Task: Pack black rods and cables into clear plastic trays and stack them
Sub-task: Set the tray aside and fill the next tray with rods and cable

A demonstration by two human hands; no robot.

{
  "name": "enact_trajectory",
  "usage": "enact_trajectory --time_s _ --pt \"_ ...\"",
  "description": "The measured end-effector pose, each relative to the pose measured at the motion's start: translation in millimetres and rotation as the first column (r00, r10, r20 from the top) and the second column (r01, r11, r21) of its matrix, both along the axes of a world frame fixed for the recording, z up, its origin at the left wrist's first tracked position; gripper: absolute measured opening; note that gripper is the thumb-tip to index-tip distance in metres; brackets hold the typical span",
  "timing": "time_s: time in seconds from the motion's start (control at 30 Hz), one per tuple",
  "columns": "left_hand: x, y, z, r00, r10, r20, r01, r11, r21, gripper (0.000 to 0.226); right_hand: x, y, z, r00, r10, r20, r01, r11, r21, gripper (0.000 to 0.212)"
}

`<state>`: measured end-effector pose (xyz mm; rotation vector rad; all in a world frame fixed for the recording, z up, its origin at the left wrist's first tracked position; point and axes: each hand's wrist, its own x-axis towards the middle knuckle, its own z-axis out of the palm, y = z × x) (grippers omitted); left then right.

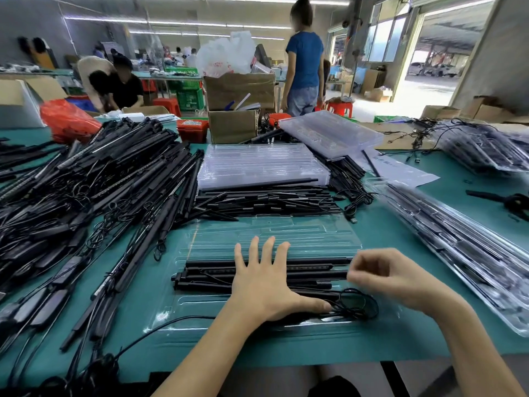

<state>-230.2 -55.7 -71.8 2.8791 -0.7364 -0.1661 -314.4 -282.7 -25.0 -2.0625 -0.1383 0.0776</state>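
A clear plastic tray (pixel 272 236) lies open on the green table in front of me. Several black rods (pixel 211 275) rest in its near half, and a coiled black cable (pixel 357 306) sits at their right end. My left hand (pixel 264 285) lies flat on the rods with fingers spread and the thumb touching the cable coil. My right hand (pixel 392 277) hovers just above the rods' right end, blurred, fingers curled; I cannot tell whether it pinches anything.
A big heap of loose black rods and cables (pixel 94 190) fills the left. A stack of empty clear trays (pixel 260 164) and more rods (pixel 266 200) lie behind. Packed trays (pixel 458 242) sit at right. Cardboard boxes (pixel 233 126) and people stand beyond.
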Motion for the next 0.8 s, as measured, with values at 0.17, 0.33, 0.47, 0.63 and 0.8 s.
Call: enact_trajectory --time_s 0.17,0.33,0.47,0.63,0.8 --pt "-0.4 1.1 0.2 1.000 -0.006 -0.001 0.006 1.000 -0.003 0.147 51.1 5.0 11.0 0.890 -0.420 0.178 0.415 0.907 0.068 0.027" --pt "-1.8 1.4 -0.2 1.000 0.000 0.005 0.000 1.000 -0.002 0.147 104.6 1.0 -8.3 0.789 -0.611 -0.059 0.546 0.743 -0.387 0.036" --pt "-1.1 1.3 -1.2 1.000 0.001 0.014 -0.001 1.000 -0.018 0.146 112.2 -2.6 -19.5 0.699 -0.708 -0.095 0.703 0.706 -0.086 0.044" --pt "0.0 1.9 -3.2 1.000 -0.005 0.026 0.005 1.000 -0.026 0.147 105.7 -14.4 -23.2 0.640 -0.750 -0.165 0.766 0.609 0.206 0.040" --pt "-2.2 3.5 -3.7 0.999 -0.014 0.032 0.015 0.999 -0.036 0.147 105.9 -12.0 -20.2 0.642 -0.746 -0.180 0.757 0.578 0.305 0.013"
